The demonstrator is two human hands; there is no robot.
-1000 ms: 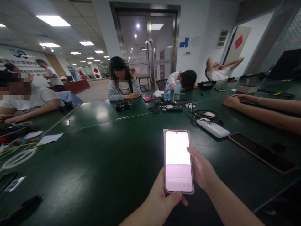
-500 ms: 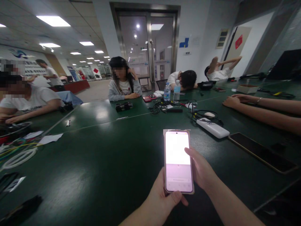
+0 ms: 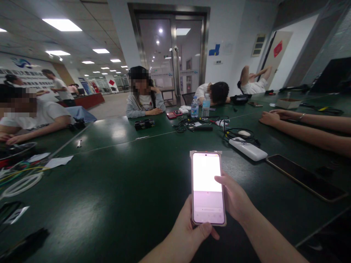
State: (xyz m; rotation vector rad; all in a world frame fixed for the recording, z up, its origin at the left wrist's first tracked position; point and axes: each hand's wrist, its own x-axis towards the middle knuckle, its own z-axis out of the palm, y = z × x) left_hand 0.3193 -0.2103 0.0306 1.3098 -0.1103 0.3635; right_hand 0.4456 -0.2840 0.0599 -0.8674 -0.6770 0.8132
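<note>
A smartphone [image 3: 207, 201] with a bright screen, white above and pinkish below, is held upright above the dark green table [image 3: 123, 190]. My left hand [image 3: 189, 228] is closed around its lower left side, the thumb lying across the bottom edge. On the other side, my right hand [image 3: 234, 199] grips the right edge, its thumb over the white part of the screen. Most of the fingers of both hands are hidden behind the phone. To the right lie a white power bank [image 3: 248, 149] and a second, dark-screened phone [image 3: 305, 176].
Black cables [image 3: 189, 124] and two water bottles [image 3: 195, 107] occupy the table's middle. Another person's forearms [image 3: 309, 126] rest at the right. Wires [image 3: 23, 184] and paper [image 3: 59, 161] lie at the left. Several people sit around the table, one with head down [image 3: 219, 93].
My right thumb has slid slightly down the screen. The phone and my left hand stay almost still. At the back right, a person's raised arms have drawn in.
</note>
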